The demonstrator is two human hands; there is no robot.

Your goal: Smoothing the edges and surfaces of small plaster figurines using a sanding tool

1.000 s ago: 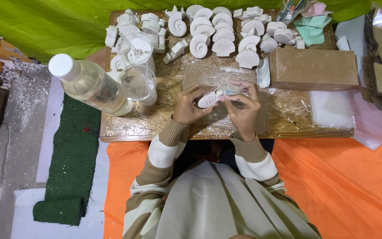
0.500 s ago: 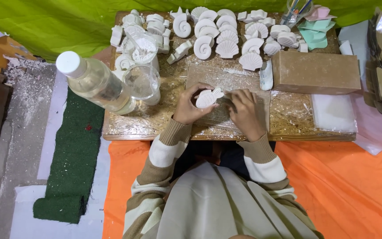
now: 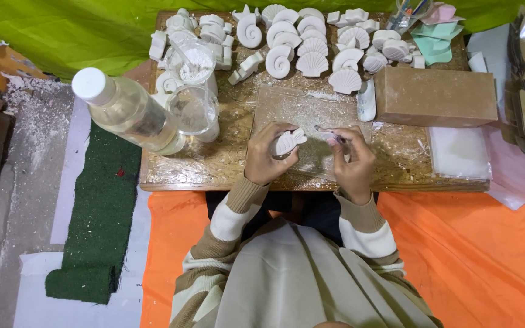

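A small white plaster fish-shaped casting sits pinched in the fingers of the left hand, held just above a flat brown cardboard work sheet that lies on the low wooden board table. Just to the right of that grip, the right hand is closed around a thin metal tool with a pinkish handle (its tip points toward the fish but stands a little apart from it). Beyond the two hands, at the far side of the sheet, lie rows of white plaster shell and snail castings. Right of the grip sits a brown rectangular cardboard box, with a clear plastic bag lying in front of it. To the left of the grip stand a clear plastic cup and a tilted clear bottle with a white cap, near the table's edge.
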